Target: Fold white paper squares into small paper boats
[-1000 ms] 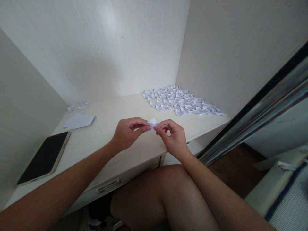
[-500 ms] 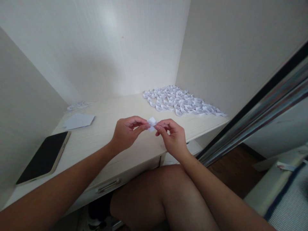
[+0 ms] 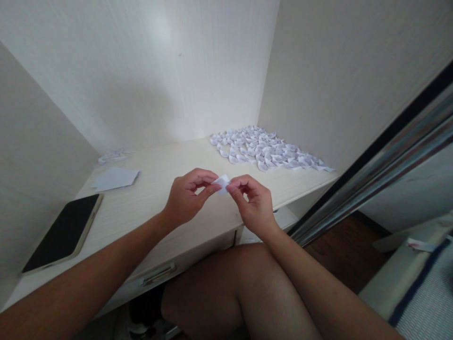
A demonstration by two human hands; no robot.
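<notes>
Both of my hands pinch one small white paper piece [image 3: 222, 182] above the front edge of a pale wooden desk [image 3: 166, 189]. My left hand [image 3: 189, 194] grips its left side between thumb and forefinger. My right hand [image 3: 252, 200] holds the right side with its fingertips. The paper looks partly folded; its exact shape is too small to tell. A heap of several small folded white papers [image 3: 265, 148] lies at the desk's back right corner.
A dark phone [image 3: 63, 231] lies face up at the desk's left front. A flat white paper sheet [image 3: 115, 178] and some paper scraps [image 3: 113, 155] sit at the back left. White walls enclose the desk. A drawer handle [image 3: 159, 274] and my knee are below.
The hands have stayed in place over the desk edge. The fingers have shifted slightly on the small paper, which sits a touch flatter than before.
</notes>
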